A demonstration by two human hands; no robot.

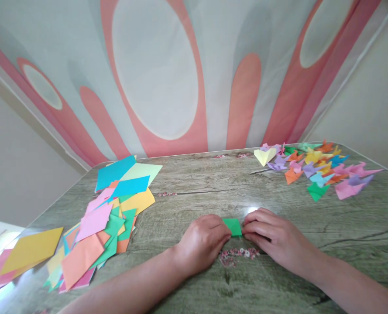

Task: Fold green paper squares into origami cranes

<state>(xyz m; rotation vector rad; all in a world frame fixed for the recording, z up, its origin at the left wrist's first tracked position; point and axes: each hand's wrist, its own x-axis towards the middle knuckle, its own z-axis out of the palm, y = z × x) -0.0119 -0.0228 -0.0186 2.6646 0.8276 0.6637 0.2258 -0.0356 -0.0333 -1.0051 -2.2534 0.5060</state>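
A small piece of green origami paper (pixel 233 227), folded into a rough square, lies on the wood-patterned table between my two hands. My left hand (pixel 204 240) has its fingers curled together over the paper's left edge, and the tips hide that side. From the right, my right hand (pixel 272 231) pinches at the other edge with fingertips together; its thumb is mostly covered by the fingers. Just in front of the paper, a patch of pink floral print (pixel 238 255) shows on the tabletop.
Loose coloured paper sheets (pixel 94 222) lie in an overlapping pile on the left. A yellow sheet (pixel 33 250) rests on pink ones at the left edge. Several folded paper cranes (pixel 321 168) cluster at the back right, beside a cream heart-shaped fold (pixel 264 156). A patterned curtain (pixel 154 78) hangs behind.
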